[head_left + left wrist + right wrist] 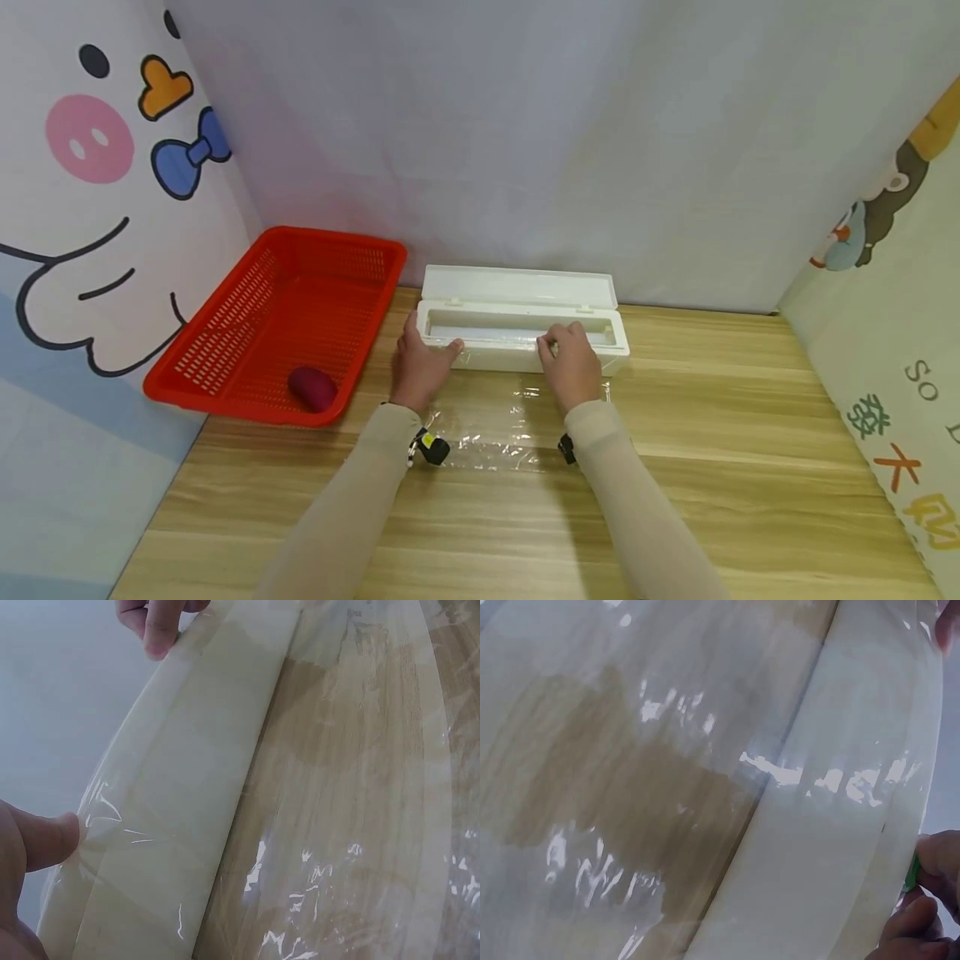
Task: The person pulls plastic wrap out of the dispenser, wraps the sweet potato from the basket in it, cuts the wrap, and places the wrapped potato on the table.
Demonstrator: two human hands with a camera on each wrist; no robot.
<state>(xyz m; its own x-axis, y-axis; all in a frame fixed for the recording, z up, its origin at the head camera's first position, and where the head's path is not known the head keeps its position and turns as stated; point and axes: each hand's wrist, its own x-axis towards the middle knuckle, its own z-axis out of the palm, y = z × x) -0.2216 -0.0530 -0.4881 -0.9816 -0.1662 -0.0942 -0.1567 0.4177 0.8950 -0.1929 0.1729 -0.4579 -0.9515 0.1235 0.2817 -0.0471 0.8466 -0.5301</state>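
A white cling film box (498, 360) stands near the back wall with its lid (517, 286) raised, a film roll (487, 333) lying inside. Clear cling film (487, 454) drapes over the front edge and down onto the table. At the box's left end my left hand (422, 367) grips the box, its thumb pressing the film on the front rim. My right hand (572, 364) is at the same rim, right of the middle. In the right wrist view its thumb and fingers pinch a small green piece (912, 873), which looks like a slide cutter, mostly hidden.
Left of the box sits a red plastic basket (300, 287) with a dark red oval object (312, 389) in it. A pale wall (562, 150) rises behind the wooden table (720, 433), and printed panels stand at both sides.
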